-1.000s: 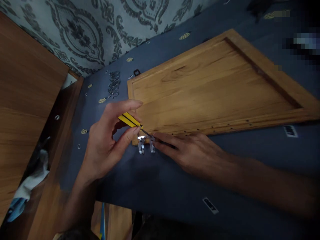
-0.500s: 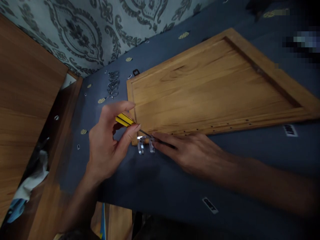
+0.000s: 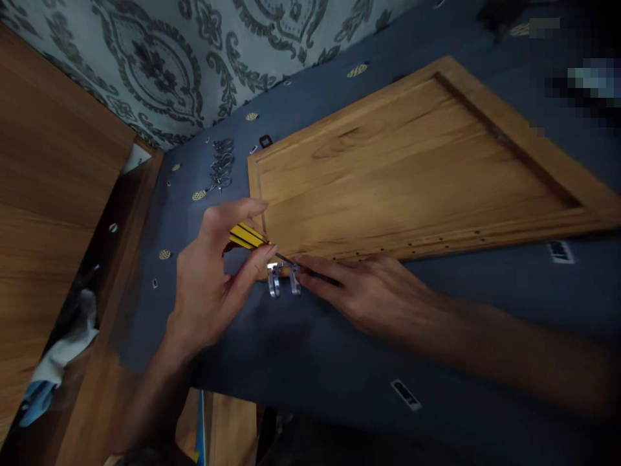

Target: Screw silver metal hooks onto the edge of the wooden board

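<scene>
My left hand (image 3: 208, 278) is closed around the yellow-and-black handle of a screwdriver (image 3: 249, 235). Its thin shaft slants down to the right, onto a shiny metal hook piece (image 3: 273, 281) with two curved prongs hanging over the board's near edge. With my right hand (image 3: 369, 291), I press the fingertips against the right end of this hook piece, close to the shaft's tip. Beneath both hands lies a wooden board (image 3: 378, 175) with a raised frame and a row of small dark holes along its near edge. The exact tip contact is hidden by my fingers.
Several metal hooks (image 3: 222, 165) lie in a cluster beyond my left hand. The dark blue patterned cloth (image 3: 315, 349) spreads under the board. A wooden cabinet (image 3: 53, 188) stands at left, with white and blue cloth (image 3: 65, 349) beside it. A patterned wall covering (image 3: 150, 58) rises behind.
The view has shifted very slightly. The screwdriver handle looks slightly turned in my left hand; my right hand stays at the hook piece.
</scene>
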The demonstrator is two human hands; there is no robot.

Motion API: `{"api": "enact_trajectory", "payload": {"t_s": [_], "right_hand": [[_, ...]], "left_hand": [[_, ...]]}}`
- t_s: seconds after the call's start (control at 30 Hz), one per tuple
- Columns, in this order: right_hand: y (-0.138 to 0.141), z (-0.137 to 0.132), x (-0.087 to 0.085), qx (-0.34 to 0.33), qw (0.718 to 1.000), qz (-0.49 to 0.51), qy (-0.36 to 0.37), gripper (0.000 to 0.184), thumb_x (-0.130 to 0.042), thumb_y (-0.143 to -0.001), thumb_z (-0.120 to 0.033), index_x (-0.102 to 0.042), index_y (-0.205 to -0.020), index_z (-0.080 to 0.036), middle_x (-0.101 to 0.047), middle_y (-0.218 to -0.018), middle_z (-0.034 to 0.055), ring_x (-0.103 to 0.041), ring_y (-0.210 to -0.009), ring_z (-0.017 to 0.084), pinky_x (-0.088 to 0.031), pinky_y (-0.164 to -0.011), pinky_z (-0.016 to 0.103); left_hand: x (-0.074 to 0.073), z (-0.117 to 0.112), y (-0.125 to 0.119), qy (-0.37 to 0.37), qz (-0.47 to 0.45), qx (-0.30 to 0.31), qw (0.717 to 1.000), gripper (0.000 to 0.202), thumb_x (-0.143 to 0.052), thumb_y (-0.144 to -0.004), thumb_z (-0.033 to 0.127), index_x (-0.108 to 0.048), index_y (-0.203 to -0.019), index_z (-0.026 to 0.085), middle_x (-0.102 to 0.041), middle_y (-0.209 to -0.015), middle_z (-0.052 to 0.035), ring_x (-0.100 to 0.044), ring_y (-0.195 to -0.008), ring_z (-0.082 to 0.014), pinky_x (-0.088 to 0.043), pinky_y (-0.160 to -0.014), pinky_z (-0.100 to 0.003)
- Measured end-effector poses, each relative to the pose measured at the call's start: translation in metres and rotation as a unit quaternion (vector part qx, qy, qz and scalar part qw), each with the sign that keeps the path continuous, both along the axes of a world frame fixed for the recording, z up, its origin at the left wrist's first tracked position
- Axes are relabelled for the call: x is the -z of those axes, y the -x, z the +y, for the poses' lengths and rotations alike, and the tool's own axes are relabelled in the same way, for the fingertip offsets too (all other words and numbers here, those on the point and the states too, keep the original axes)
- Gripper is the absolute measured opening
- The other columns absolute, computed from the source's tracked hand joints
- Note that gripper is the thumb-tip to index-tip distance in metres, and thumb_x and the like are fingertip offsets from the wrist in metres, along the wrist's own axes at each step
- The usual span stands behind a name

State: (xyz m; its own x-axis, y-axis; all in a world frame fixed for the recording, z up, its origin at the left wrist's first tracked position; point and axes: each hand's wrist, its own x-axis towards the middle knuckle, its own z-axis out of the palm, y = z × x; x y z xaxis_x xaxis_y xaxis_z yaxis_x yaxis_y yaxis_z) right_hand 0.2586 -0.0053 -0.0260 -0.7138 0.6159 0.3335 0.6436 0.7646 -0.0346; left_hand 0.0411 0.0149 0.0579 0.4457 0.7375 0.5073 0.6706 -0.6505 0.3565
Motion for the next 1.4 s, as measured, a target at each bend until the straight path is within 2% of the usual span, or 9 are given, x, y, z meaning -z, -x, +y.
{"api": "enact_trajectory", "payload": {"t_s": [0.07, 0.3, 0.4, 0.5, 0.6, 0.7, 0.83, 1.1, 1.4], "right_hand": [[-0.001, 0.0, 0.0, -0.002, 1.0, 0.005, -0.001, 0.042, -0.06, -0.089, -0.004, -0.073, -0.125, -0.021, -0.073, -0.133, 0.0092, -0.079, -0.08, 0.022, -0.061, -0.056, 0.03], [0.0, 0.0, -0.001, -0.001, 1.0, 0.003, 0.008, 0.044, -0.055, -0.089, -0.002, -0.073, -0.124, -0.021, -0.073, -0.134, 0.0095, -0.079, -0.075, 0.024, -0.062, -0.052, 0.036], [0.001, 0.0, 0.001, -0.002, 1.0, 0.011, -0.002, 0.043, -0.056, -0.089, -0.002, -0.074, -0.123, -0.021, -0.074, -0.132, 0.0094, -0.079, -0.076, 0.023, -0.062, -0.055, 0.034], [0.0, -0.001, -0.001, -0.008, 1.0, 0.015, -0.008, 0.042, -0.058, -0.088, -0.002, -0.073, -0.122, -0.02, -0.074, -0.131, 0.0098, -0.078, -0.074, 0.023, -0.061, -0.052, 0.034], [-0.001, -0.001, -0.004, -0.011, 1.0, 0.009, -0.004, 0.044, -0.058, -0.086, 0.001, -0.072, -0.124, -0.017, -0.073, -0.133, 0.0106, -0.078, -0.073, 0.023, -0.06, -0.048, 0.035], [-0.001, -0.001, -0.006, -0.005, 1.0, 0.002, 0.005, 0.046, -0.056, -0.086, 0.002, -0.072, -0.125, -0.017, -0.073, -0.133, 0.0096, -0.078, -0.071, 0.023, -0.058, -0.045, 0.036], [0.0, -0.001, -0.006, -0.011, 1.0, -0.001, 0.007, 0.048, -0.056, -0.085, 0.002, -0.072, -0.125, -0.018, -0.072, -0.136, 0.0098, -0.078, -0.072, 0.023, -0.057, -0.046, 0.035], [0.0, -0.001, -0.008, -0.002, 0.999, -0.032, 0.024, 0.047, -0.058, -0.086, 0.001, -0.072, -0.126, -0.02, -0.071, -0.137, 0.0112, -0.079, -0.075, 0.023, -0.059, -0.05, 0.034], [0.0, -0.002, 0.001, 0.003, 1.0, 0.012, -0.006, 0.048, -0.056, -0.083, 0.002, -0.073, -0.122, -0.021, -0.075, -0.13, 0.008, -0.077, -0.072, 0.022, -0.055, -0.047, 0.032]], "left_hand": [[-0.001, 0.001, 0.001, 0.009, 0.001, 0.01, 1.0, 0.038, -0.075, -0.094, 0.023, -0.059, -0.128, 0.029, -0.071, -0.121, -0.0021, -0.075, -0.102, -0.021, -0.064, -0.091, -0.038], [-0.01, 0.01, 0.004, 0.088, -0.002, 0.106, 0.99, 0.039, -0.068, -0.096, 0.012, -0.059, -0.13, 0.028, -0.071, -0.107, 0.0003, -0.073, -0.1, -0.0178, -0.062, -0.091, -0.035], [-0.01, 0.011, 0.004, 0.066, 0.019, 0.111, 0.991, 0.041, -0.07, -0.096, 0.015, -0.058, -0.132, 0.029, -0.07, -0.108, 0.0009, -0.074, -0.098, -0.0167, -0.062, -0.091, -0.034], [-0.009, 0.008, 0.001, 0.003, -0.025, 0.083, 0.996, 0.043, -0.072, -0.096, 0.019, -0.056, -0.134, 0.028, -0.066, -0.117, 0.0004, -0.075, -0.093, -0.0145, -0.065, -0.082, -0.032], [-0.009, 0.002, -0.003, -0.054, -0.095, 0.004, 0.994, 0.037, -0.071, -0.098, 0.019, -0.057, -0.13, 0.03, -0.059, -0.127, 0.0025, -0.074, -0.088, -0.0116, -0.066, -0.071, -0.031], [-0.01, -0.002, -0.005, -0.059, -0.104, -0.045, 0.992, 0.036, -0.075, -0.095, 0.023, -0.059, -0.126, 0.032, -0.061, -0.123, 0.0025, -0.074, -0.085, -0.0128, -0.065, -0.065, -0.03], [-0.006, -0.005, -0.003, -0.03, -0.085, -0.049, 0.995, 0.039, -0.078, -0.092, 0.025, -0.061, -0.126, 0.032, -0.064, -0.117, -0.0011, -0.075, -0.085, -0.016, -0.067, -0.066, -0.03], [0.001, -0.008, -0.001, 0.017, -0.086, -0.062, 0.994, 0.044, -0.079, -0.09, 0.025, -0.06, -0.128, 0.033, -0.065, -0.122, -0.0032, -0.074, -0.086, -0.017, -0.067, -0.068, -0.031], [0.005, -0.005, -0.001, 0.016, -0.084, -0.069, 0.994, 0.042, -0.08, -0.09, 0.028, -0.06, -0.126, 0.029, -0.066, -0.111, -0.0024, -0.074, -0.082, -0.0158, -0.068, -0.067, -0.027]]}}
